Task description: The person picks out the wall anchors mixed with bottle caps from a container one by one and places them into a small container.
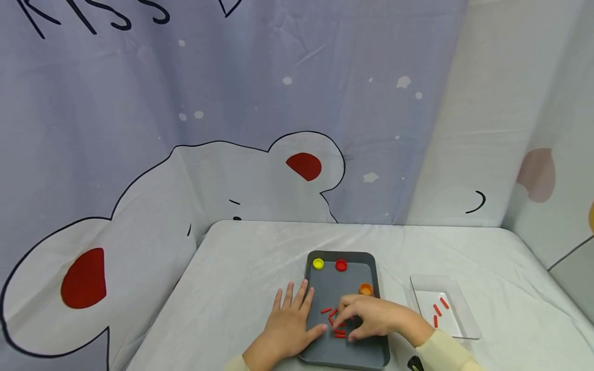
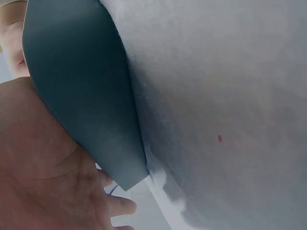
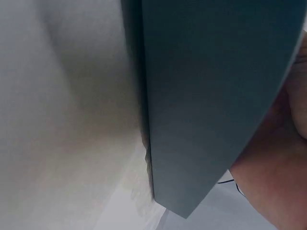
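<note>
A dark grey tray (image 1: 341, 283) lies on the white-covered table, with several short red sticks (image 1: 340, 336) scattered in its near half. Over these sticks is my right hand (image 1: 368, 314), its fingers bent downward and its thumb apart from the index fingertip; no stick shows between them. My left hand (image 1: 290, 330) rests at the tray's left edge with fingers spread and straight. In the left wrist view, the palm (image 2: 43, 163) is beside the tray's outer wall (image 2: 86, 81). From the right wrist, the tray wall (image 3: 206, 96) hides the fingertips and sticks.
Inside the tray stand a yellow cap (image 1: 317, 264) and a red cap (image 1: 341, 265) at the far end, and an orange cap (image 1: 365, 289) by the right wall. Right of the tray, a clear-walled white box (image 1: 466, 309) holds three red sticks (image 1: 437, 309). A printed curtain (image 1: 250, 77) hangs behind.
</note>
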Available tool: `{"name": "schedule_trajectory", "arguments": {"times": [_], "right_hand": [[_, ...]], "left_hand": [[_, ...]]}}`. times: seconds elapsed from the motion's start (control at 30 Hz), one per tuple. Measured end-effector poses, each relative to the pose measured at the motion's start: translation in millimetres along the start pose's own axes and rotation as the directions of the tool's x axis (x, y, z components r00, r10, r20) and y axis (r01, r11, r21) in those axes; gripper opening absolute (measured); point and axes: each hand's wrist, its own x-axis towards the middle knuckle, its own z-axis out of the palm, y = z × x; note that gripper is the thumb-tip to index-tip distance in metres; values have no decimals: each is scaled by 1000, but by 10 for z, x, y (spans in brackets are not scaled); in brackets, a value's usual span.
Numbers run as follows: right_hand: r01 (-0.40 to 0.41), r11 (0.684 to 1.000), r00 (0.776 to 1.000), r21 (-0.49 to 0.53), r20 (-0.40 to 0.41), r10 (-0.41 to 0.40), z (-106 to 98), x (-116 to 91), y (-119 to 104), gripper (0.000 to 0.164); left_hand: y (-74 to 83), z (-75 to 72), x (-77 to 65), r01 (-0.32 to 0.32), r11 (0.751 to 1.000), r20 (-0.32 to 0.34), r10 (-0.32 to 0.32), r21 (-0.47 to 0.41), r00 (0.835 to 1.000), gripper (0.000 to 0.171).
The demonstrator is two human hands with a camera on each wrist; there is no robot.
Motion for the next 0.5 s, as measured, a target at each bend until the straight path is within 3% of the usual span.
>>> {"name": "schedule_trajectory", "arguments": {"times": [0.5], "right_hand": [[32, 993, 998, -109, 64, -26, 31, 161, 97, 35]], "left_hand": [[5, -19, -15, -1, 1000, 10, 1, -16, 1000, 90]]}}
